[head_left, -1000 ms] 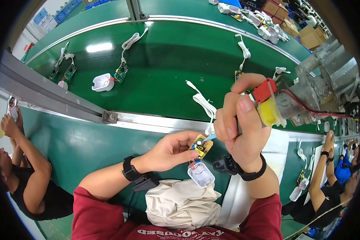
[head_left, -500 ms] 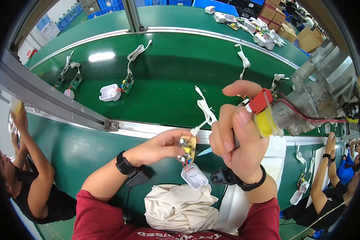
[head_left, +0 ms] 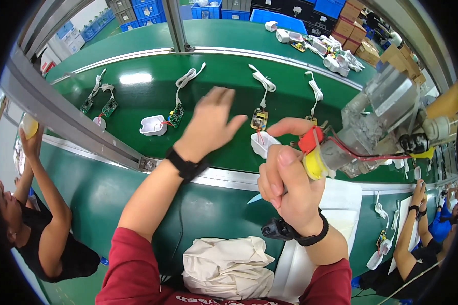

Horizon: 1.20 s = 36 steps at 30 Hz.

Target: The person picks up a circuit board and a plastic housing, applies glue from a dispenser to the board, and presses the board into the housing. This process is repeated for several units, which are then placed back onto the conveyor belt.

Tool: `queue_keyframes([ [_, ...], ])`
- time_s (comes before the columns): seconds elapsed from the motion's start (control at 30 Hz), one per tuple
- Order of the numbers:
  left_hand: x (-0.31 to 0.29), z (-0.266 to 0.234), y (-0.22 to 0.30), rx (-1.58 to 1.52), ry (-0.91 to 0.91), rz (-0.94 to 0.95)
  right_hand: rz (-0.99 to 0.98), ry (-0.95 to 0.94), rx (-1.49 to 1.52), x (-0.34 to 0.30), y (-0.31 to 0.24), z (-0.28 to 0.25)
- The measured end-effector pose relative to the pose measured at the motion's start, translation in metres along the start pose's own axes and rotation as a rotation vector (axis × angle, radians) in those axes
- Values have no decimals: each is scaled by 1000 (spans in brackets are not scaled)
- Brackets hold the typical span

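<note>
My left hand [head_left: 208, 122] is stretched out over the green conveyor belt [head_left: 137, 96], fingers apart and holding nothing. Just right of its fingertips lie a small yellow circuit board with a white cable [head_left: 259, 119] and an open white plastic case [head_left: 263, 143]. My right hand [head_left: 285, 188] is nearer my body, closed around a hand tool with a yellow grip and a red lever [head_left: 314, 155]. A red wire runs from the tool to the right. The tool's tip is hidden behind my fingers.
Another white case [head_left: 152, 125] and green board with cable [head_left: 176, 115] lie further left on the belt, with more boards [head_left: 107, 107] beyond. A metal rail [head_left: 76, 122] crosses on the left. Co-workers sit at left [head_left: 40, 223] and right [head_left: 417, 223]. A white cloth [head_left: 224, 267] lies on my lap.
My left hand let go of the small board and white case it held beside the tool; it has reached forward over the belt, open, and they lie there.
</note>
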<state>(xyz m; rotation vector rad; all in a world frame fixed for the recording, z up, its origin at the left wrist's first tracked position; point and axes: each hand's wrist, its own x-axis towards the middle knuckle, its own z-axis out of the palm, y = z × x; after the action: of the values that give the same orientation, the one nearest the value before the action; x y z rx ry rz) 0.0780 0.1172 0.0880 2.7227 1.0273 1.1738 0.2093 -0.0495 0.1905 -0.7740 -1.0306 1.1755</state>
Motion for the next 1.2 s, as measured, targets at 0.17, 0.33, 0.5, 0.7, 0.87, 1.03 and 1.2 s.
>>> queue_keyframes([
  [0.17,-27,-43,-41,602,48,-59,36,-10,35,2,-5,-1],
  [0.33,-36,-54,-48,537,-394,-422,-3,-58,-65,-1,-2,-3],
  [0.5,-36,-71,-26,314,-289,-444,-5,-12,-23,-4,-3,6],
  [0.7,-30,-97,12,-176,-399,-721,6,-8,65,-2,-7,1],
  [0.87,-46,-113,4,-1071,-512,-1055,2,-23,58,-1,-8,0],
  [1.03,-57,-112,31,-1220,-562,-1165,-12,-27,-40,-1,-3,-1],
  [1.2,-90,-85,50,-1087,-493,-837,-42,-21,-20,-1,3,0],
])
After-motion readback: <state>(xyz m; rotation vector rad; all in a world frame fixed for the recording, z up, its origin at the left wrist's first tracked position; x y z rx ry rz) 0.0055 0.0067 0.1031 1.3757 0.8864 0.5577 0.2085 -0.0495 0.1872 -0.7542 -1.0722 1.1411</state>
